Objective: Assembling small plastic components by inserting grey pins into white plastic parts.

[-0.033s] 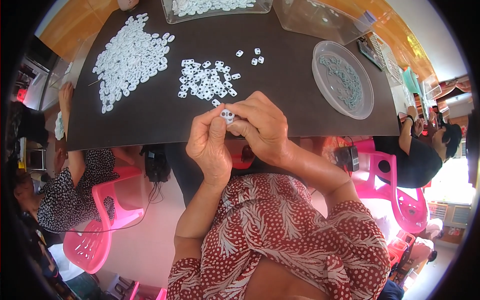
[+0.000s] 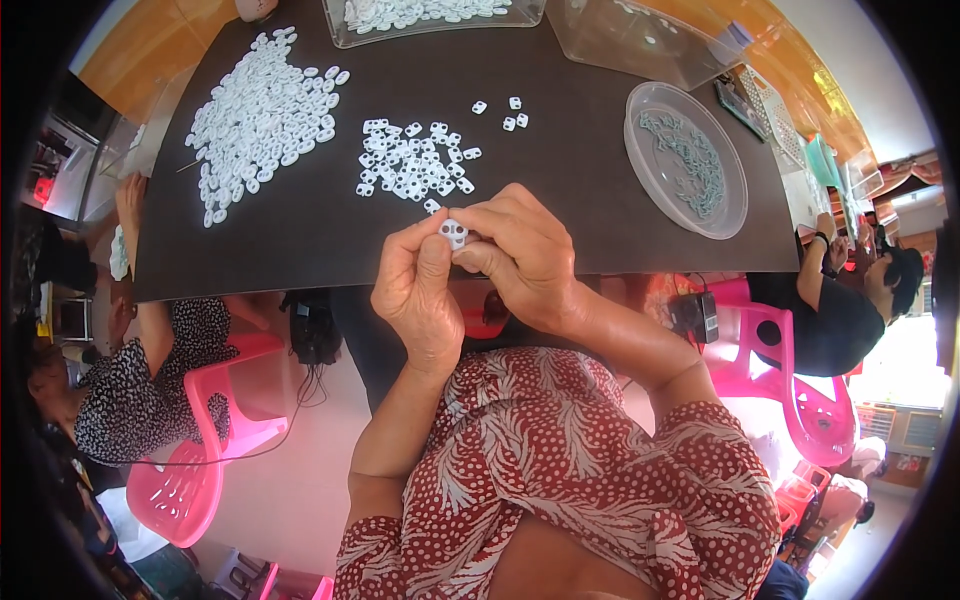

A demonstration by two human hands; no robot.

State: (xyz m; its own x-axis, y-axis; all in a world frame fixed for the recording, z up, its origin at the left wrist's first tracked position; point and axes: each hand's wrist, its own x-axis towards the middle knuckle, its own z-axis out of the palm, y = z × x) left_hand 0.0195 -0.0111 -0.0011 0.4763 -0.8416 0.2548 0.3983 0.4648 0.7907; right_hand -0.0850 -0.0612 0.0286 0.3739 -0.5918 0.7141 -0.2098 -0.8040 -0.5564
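Both hands meet at frame centre, just below the near edge of the dark table. Left hand and right hand are closed together on one small white plastic piece, pinched between thumbs and fingertips of both; the piece sits between the two hands, at about the table's near edge. Right hand fingers curl over from the right, left thumb presses up from below left.

Just above the hands, centre of frame: a loose cluster of small white pieces lying flat on the table, the nearest one almost touching the fingers. A few stray white pieces lie apart, upper centre. Upper left: a much larger heap of white oval rings spread across the table.

Right of centre: a round clear plastic dish holding small grey-green parts (too small to tell their shape). Top edge: a clear rectangular tray with more white pieces, and a second clear container to its right.

Person wears a red patterned top with white print. Left edge: another person in a black-and-white spotted garment on a pink plastic chair. Right edge: someone in black, with another pink chair beside them.
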